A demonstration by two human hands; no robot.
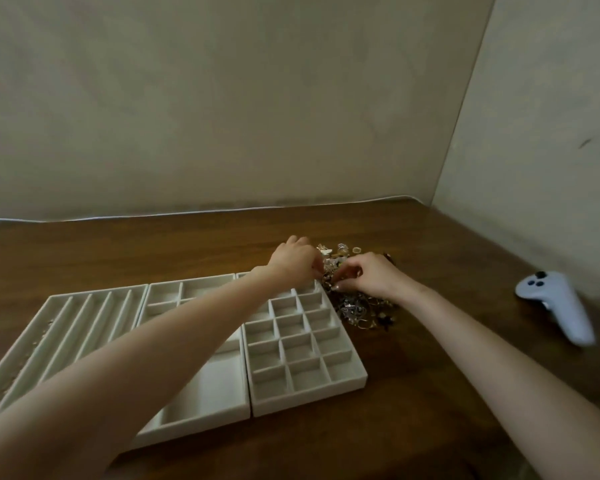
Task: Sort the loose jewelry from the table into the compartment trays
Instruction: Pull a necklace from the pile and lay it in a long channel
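While nearly every cell of the three white trays (343,379) looks bare, both hands are in the heap of loose jewelry (355,306) on the worktop (430,393) just beyond the grid tray's far right corner. The left hand (297,263) and right hand (374,277) each have fingertips curled into a pinch at the tangle, though what they hold is too small to tell. This looks like the picking-apart step early on; next, one piece must be freed and carried to a cell.

Jewelry pile (357,299) right of three trays (305,348) on table (430,393)

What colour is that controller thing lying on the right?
Pale blue controller, with dark buttons; head view.
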